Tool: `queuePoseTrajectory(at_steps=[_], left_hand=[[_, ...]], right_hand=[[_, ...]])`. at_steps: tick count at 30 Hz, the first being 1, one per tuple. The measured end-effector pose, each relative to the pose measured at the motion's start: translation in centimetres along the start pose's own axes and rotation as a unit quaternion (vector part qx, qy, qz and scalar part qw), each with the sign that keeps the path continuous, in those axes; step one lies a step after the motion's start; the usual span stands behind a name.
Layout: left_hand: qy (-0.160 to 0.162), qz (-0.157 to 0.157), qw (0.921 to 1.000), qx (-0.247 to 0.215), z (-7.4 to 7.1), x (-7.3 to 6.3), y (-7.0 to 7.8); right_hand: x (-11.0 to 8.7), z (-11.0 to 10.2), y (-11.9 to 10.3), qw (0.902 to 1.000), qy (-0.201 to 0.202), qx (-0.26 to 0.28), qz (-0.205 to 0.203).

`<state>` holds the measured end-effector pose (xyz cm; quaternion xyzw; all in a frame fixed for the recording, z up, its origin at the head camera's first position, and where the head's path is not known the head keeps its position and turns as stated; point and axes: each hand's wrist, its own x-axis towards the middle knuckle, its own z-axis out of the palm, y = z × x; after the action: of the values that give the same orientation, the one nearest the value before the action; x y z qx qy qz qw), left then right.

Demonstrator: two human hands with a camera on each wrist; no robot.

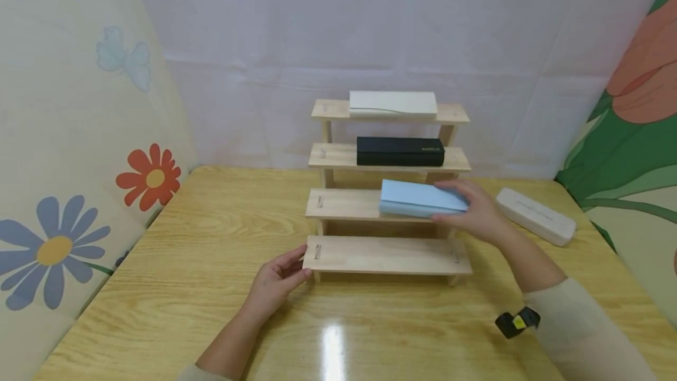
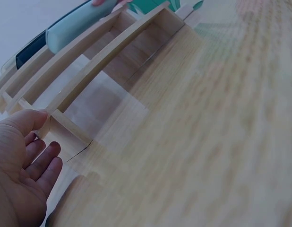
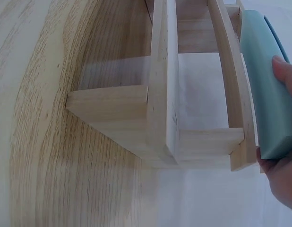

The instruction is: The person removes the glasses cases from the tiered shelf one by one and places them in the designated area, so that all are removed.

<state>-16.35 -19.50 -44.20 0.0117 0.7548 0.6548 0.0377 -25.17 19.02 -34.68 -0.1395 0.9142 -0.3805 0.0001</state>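
A light blue glasses case (image 1: 418, 197) is at the third tier of a four-tier wooden display shelf (image 1: 386, 254). My right hand (image 1: 478, 210) grips the case by its right end, slightly tilted; the right wrist view shows the thumb on top of the blue case (image 3: 266, 90). Whether its underside touches the board cannot be made out. My left hand (image 1: 275, 284) pinches the left end of the lowest board between thumb and fingers, with the other fingers loosely bent in the left wrist view. A black glasses case (image 1: 399, 151) lies on the second tier, a white one (image 1: 392, 104) on the top.
A pale glasses case (image 1: 536, 216) lies slantwise on the wooden table (image 1: 227, 210), right of the shelf. Behind the shelf hangs a white cloth (image 1: 254, 116). Flower-patterned panels stand at both sides. A black strap device (image 1: 517, 322) is near the right sleeve.
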Motion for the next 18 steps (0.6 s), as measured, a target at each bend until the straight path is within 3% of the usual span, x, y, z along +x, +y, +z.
queuePoseTrajectory(at_steps=[18], left_hand=[[0.004,-0.003,1.0000,-0.001,0.1,0.1,0.1]], right_hand=[[-1.9,-1.7,0.7,0.9996,0.018,-0.020,0.000]])
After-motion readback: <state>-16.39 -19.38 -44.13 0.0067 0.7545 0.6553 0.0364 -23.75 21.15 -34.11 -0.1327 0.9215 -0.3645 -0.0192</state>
